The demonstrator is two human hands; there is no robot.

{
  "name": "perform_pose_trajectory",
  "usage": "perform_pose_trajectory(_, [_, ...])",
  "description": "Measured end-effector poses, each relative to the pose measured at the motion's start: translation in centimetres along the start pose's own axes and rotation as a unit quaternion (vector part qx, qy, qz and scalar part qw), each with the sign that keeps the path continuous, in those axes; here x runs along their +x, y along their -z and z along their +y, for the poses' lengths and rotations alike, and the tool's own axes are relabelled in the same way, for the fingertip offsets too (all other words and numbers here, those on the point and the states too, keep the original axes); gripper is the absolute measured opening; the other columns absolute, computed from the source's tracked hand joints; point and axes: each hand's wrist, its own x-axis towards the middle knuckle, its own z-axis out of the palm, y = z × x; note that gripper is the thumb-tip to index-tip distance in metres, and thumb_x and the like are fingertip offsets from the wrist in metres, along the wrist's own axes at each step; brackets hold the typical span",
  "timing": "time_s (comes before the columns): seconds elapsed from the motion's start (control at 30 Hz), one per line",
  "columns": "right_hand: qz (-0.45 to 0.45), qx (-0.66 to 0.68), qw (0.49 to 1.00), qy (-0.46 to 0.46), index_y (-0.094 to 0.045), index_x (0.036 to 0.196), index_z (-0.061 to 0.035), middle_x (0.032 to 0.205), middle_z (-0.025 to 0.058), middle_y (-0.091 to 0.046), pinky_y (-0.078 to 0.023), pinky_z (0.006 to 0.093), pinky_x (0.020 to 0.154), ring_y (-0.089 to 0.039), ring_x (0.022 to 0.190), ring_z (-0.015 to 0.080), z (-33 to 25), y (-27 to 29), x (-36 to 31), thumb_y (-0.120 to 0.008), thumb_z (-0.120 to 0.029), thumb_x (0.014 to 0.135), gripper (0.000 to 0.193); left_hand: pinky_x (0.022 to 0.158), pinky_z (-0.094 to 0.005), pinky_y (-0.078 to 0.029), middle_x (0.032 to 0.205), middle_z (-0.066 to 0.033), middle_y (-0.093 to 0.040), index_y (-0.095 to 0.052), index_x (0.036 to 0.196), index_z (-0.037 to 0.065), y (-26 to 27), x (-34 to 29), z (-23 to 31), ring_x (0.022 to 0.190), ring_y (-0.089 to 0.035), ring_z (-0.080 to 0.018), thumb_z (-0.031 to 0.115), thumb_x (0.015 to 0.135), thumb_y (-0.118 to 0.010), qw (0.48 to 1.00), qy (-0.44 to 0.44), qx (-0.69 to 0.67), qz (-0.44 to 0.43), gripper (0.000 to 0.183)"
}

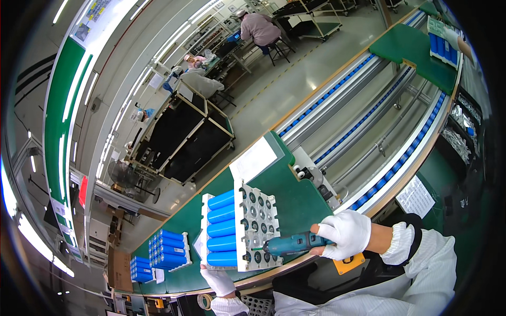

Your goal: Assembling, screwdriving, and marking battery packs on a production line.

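Observation:
A battery pack (pixel 222 229) of blue cylindrical cells between white plastic holders stands tilted on the green bench in front of me. My left hand (pixel 219 282), in a white glove, grips its lower near edge; some of the fingers are hidden by the pack. My right hand (pixel 345 235), gloved too, is wrapped round a teal electric screwdriver (pixel 295 244). The tool points left, its tip at the lower part of the holder face with rows of round openings. Whether the tip touches a screw is too small to tell.
More blue battery packs (pixel 168 249) stand at the left on the green bench (pixel 298 203). A white paper (pixel 254 160) lies behind the pack. The roller conveyor (pixel 363 131) runs toward the far right, where a co-worker's gloved hand (pixel 451 38) touches another pack. A yellow-orange block (pixel 350 263) sits below my right hand.

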Motion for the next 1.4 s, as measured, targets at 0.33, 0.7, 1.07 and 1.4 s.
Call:
perform_pose_trajectory(0.33, [-0.014,-0.006,0.997,-0.079,-0.063,0.098,-0.0079,0.057,0.0052,-0.053,-0.041,0.0333,0.039,-0.055,0.042,0.0243,-1.4,0.3,0.0,-0.082,-0.040,0.073,0.044,0.111,-0.0388,-0.031,0.139,-0.0139,-0.051,-0.045,0.136,0.000,-0.1,-0.1,0.1,0.128,-0.047,-0.0252,0.050,0.102,-0.034,0.999,0.005,0.001,0.032,0.061])
perform_pose_trajectory(0.7, [-0.050,0.043,0.993,-0.101,-0.058,0.096,-0.0064,0.055,0.0089,-0.053,-0.045,0.0362,0.041,-0.058,0.045,0.0273,-1.8,1.0,0.2,-0.072,-0.039,0.079,0.039,0.111,-0.0392,-0.031,0.139,-0.0134,-0.051,-0.044,0.136,0.001,-0.2,-0.2,0.1,0.128,-0.047,-0.0257,0.051,0.101,-0.035,0.999,0.012,0.001,0.033,0.062])
perform_pose_trajectory(1.07, [-0.037,0.009,0.996,-0.075,-0.057,0.089,-0.0067,0.054,0.0078,-0.053,-0.045,0.0369,0.039,-0.056,0.042,0.0277,-1.5,0.4,-0.1,-0.070,-0.032,0.079,0.030,0.110,-0.0390,-0.032,0.140,-0.0130,-0.049,-0.042,0.138,0.001,0.0,-0.1,-0.2,0.128,-0.046,-0.0252,0.053,0.101,-0.038,0.999,-0.007,0.010,0.042,0.064])
perform_pose_trajectory(1.4, [-0.040,0.021,0.997,-0.059,-0.058,0.090,-0.0071,0.056,0.0053,-0.052,-0.043,0.0340,0.039,-0.055,0.043,0.0247,-0.8,0.1,-0.5,-0.076,-0.030,0.073,0.033,0.109,-0.0393,-0.033,0.138,-0.0130,-0.051,-0.044,0.137,0.002,-0.1,-0.2,-0.2,0.128,-0.047,-0.0254,0.053,0.101,-0.038,0.999,-0.003,0.013,0.042,0.063])
